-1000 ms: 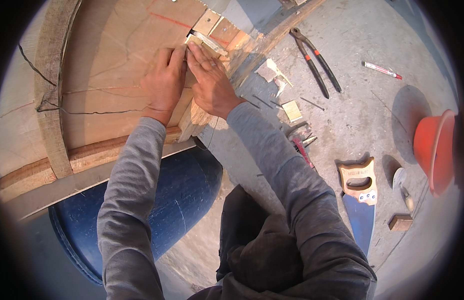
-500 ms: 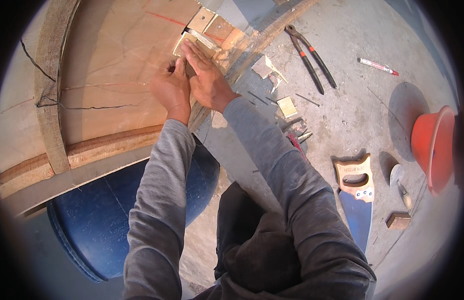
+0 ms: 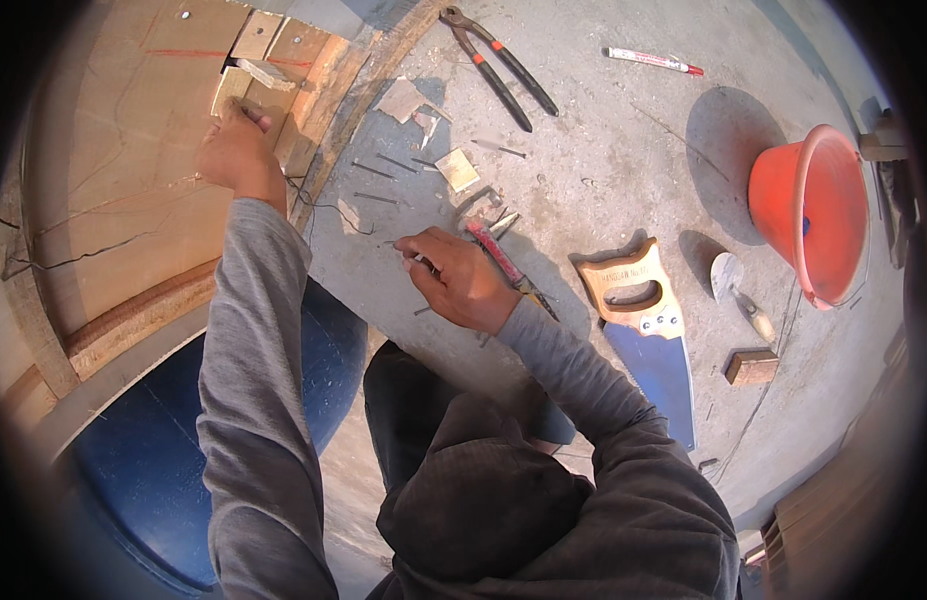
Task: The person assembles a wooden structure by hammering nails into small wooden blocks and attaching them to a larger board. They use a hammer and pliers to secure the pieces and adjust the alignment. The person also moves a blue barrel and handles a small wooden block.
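Note:
On the wooden panel (image 3: 104,150) at upper left, my left hand (image 3: 242,155) is closed, its fingertips at the near end of a small pale wooden block (image 3: 230,88). A splintered strip of wood (image 3: 266,74) lies beside that block. My right hand (image 3: 462,280) hovers low over the concrete floor, thumb and fingers drawn together. A thin dark tip shows at its fingertips, too small to name. Close to this hand lies a tool with a red handle (image 3: 496,250), partly hidden by the hand. Several loose nails (image 3: 374,170) are scattered between the hands, near a square wooden piece (image 3: 457,170).
Pincers (image 3: 504,75) and a marker (image 3: 654,61) lie farther off. To the right are a handsaw (image 3: 649,350), a trowel (image 3: 744,300), a wood block (image 3: 752,367) and an orange bucket (image 3: 784,190). A blue barrel (image 3: 154,450) sits beneath the panel's near edge.
My right hand has left the wooden block and moved right and nearer, down to the floor by the red-handled tool. The left hand stays at the block. The whole view has shifted right.

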`<state>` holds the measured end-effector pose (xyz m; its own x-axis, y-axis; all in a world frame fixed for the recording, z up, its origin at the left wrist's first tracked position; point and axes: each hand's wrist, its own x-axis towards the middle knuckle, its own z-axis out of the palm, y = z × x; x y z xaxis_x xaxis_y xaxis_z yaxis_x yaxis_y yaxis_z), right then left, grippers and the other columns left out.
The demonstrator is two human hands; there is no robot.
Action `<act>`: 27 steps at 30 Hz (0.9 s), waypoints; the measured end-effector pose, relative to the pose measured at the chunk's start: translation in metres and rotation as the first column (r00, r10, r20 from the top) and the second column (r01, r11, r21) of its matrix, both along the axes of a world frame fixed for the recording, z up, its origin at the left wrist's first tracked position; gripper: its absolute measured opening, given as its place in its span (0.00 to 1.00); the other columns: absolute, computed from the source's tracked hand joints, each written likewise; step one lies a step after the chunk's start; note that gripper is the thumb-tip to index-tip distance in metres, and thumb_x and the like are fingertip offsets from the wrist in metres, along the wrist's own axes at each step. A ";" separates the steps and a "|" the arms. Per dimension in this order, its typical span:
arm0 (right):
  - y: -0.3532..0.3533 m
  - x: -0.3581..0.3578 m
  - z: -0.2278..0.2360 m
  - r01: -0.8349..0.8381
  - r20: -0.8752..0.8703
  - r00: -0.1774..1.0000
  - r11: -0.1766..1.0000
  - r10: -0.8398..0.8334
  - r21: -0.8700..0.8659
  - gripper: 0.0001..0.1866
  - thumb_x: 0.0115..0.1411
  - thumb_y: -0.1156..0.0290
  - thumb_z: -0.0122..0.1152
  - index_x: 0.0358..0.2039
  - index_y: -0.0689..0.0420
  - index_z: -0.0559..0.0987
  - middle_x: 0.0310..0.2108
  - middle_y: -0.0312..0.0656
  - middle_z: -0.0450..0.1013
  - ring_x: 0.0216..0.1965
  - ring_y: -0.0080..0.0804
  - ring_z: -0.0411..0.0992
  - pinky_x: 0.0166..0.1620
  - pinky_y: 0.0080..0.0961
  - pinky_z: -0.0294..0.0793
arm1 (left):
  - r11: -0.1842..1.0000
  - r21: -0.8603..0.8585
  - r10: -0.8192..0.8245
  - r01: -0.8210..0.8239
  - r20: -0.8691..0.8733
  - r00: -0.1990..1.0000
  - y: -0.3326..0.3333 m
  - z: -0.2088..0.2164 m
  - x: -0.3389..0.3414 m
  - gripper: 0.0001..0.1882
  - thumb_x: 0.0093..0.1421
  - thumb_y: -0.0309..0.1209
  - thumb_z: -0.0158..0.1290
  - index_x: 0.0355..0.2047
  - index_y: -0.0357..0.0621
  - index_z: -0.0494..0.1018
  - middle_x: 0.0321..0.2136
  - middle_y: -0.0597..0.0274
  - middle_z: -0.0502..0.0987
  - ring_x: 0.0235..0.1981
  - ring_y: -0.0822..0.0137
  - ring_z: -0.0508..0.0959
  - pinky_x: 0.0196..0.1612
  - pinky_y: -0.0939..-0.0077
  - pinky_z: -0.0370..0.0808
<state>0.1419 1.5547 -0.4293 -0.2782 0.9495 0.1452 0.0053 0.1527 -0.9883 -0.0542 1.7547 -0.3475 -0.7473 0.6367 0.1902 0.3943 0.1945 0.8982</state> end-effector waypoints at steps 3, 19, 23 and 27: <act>-0.032 0.060 -0.010 0.146 0.120 0.984 0.980 -0.130 -0.136 0.08 0.60 0.74 0.58 0.39 0.62 0.79 0.34 0.49 0.74 0.31 0.47 0.75 0.35 0.36 0.75 | 1.000 -0.011 -0.007 0.008 0.093 0.996 0.001 0.004 0.002 0.13 0.61 0.29 0.54 0.22 0.33 0.73 0.19 0.57 0.78 0.16 0.71 0.76 0.18 0.79 0.70; 0.010 0.042 -0.038 -0.054 0.525 0.848 0.974 -0.071 0.219 0.07 0.54 0.73 0.63 0.34 0.58 0.81 0.32 0.42 0.71 0.33 0.43 0.74 0.37 0.35 0.75 | 0.995 -0.074 -0.028 0.063 0.402 0.915 0.012 0.017 -0.012 0.06 0.61 0.26 0.56 0.35 0.35 0.74 0.26 0.58 0.78 0.19 0.72 0.75 0.21 0.81 0.67; -0.045 0.032 -0.053 -0.126 0.613 0.790 0.970 -0.028 0.207 0.07 0.53 0.74 0.63 0.35 0.55 0.81 0.33 0.38 0.70 0.33 0.40 0.73 0.37 0.34 0.73 | 0.990 -0.076 -0.081 0.122 0.405 0.911 0.004 0.022 -0.002 0.07 0.61 0.25 0.54 0.38 0.34 0.72 0.27 0.58 0.79 0.23 0.72 0.77 0.24 0.81 0.68; -0.046 0.013 -0.046 -0.080 0.612 0.780 0.949 -0.130 0.304 0.07 0.52 0.74 0.61 0.33 0.55 0.81 0.34 0.38 0.70 0.41 0.40 0.70 0.46 0.39 0.67 | 0.999 -0.034 -0.003 0.023 0.501 0.865 0.006 0.023 -0.002 0.09 0.61 0.24 0.54 0.41 0.34 0.71 0.29 0.57 0.79 0.24 0.72 0.77 0.24 0.82 0.67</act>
